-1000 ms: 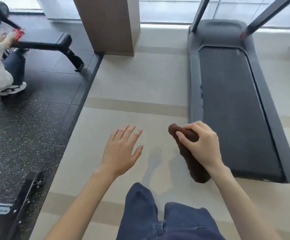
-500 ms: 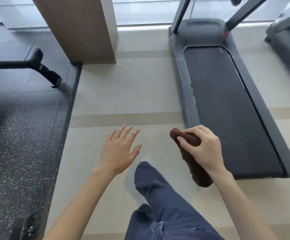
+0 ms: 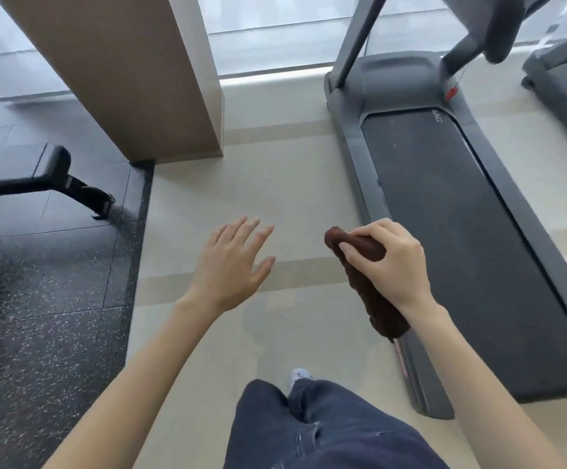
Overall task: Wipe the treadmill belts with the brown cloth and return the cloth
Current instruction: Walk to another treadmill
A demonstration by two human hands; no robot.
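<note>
My right hand [image 3: 392, 262] grips the brown cloth [image 3: 366, 289], which is bunched into a long roll hanging down below my fist. It hovers over the left rail of a grey treadmill [image 3: 349, 137] whose dark belt [image 3: 461, 231] stretches away on the right. My left hand [image 3: 231, 262] is held out over the beige floor, fingers spread, holding nothing. A second treadmill [image 3: 559, 79] shows partly at the far right edge.
A brown pillar [image 3: 123, 72] stands ahead on the left. A black weight bench [image 3: 52, 177] sits on the dark speckled rubber floor [image 3: 38, 316] at left. Windows run along the back wall. My jeans-clad legs and a white shoe [image 3: 300, 375] are below.
The view has moved forward and closer to the treadmill; the pillar and treadmill are nearer. Both hands keep their pose, the right still holding the cloth. The person at far left has left the view.
</note>
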